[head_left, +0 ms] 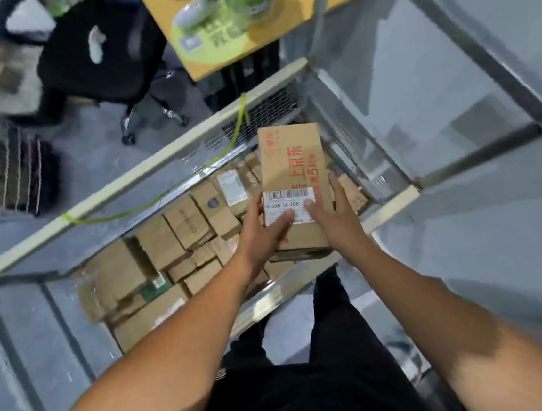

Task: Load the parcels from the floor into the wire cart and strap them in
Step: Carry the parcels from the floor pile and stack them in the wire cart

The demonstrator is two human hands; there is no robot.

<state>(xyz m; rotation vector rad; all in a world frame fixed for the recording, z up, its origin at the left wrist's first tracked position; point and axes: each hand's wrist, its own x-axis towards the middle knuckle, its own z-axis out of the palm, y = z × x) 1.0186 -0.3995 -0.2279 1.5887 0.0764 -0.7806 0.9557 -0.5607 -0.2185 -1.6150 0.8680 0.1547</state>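
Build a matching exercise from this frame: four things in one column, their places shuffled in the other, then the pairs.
Things
1. barcode-labelled parcel
2. yellow-green strap
3. black office chair
4. cardboard parcels

Places
A. packed inside the wire cart
B. held by the left hand and right hand over the cart
C. draped along the cart's far rail
D. on the floor beside the table

Pairs: 1-B, 2-C, 3-D, 4-A

We hold a cardboard box [294,182] over the wire cart [145,166], left hand [262,229] and right hand [334,215] gripping its sides, above the packed parcels [180,245].
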